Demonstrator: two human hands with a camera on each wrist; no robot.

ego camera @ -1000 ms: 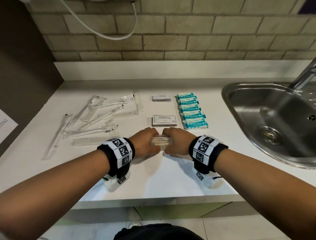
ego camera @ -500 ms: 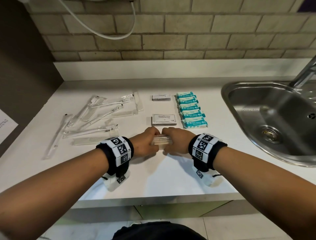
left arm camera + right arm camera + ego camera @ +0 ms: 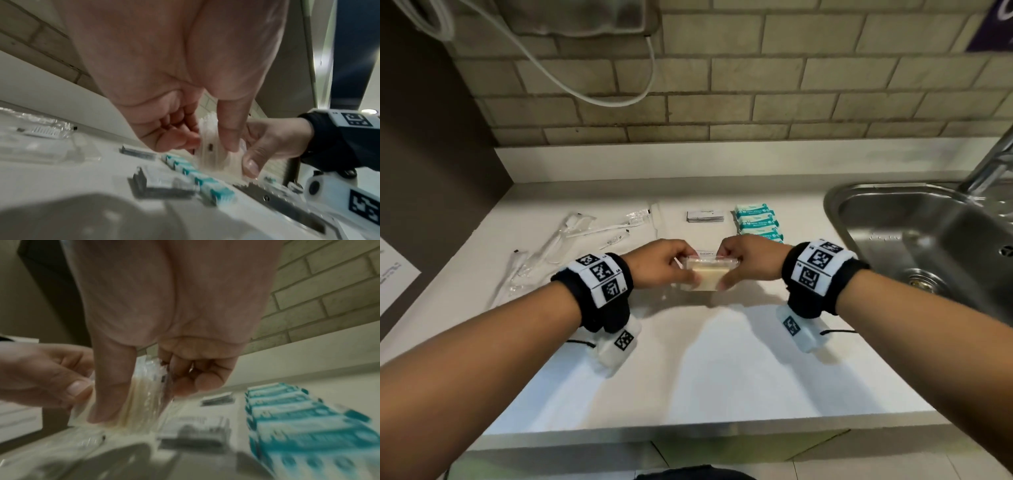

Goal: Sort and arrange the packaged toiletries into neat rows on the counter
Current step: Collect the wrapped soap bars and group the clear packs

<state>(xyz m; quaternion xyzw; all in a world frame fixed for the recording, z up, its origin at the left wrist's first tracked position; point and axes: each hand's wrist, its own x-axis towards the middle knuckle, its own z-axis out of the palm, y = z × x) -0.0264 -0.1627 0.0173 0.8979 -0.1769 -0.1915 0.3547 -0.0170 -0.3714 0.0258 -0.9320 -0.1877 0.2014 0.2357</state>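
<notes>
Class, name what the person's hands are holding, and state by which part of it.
A stack of clear packets, pinched at its two ends: left hand on the left end, right hand on the right.

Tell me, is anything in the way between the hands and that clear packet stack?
No. The left hand and right hand already pinch the clear packet stack at its ends, just above the counter. The shampoo sachets lie just behind it.
</notes>
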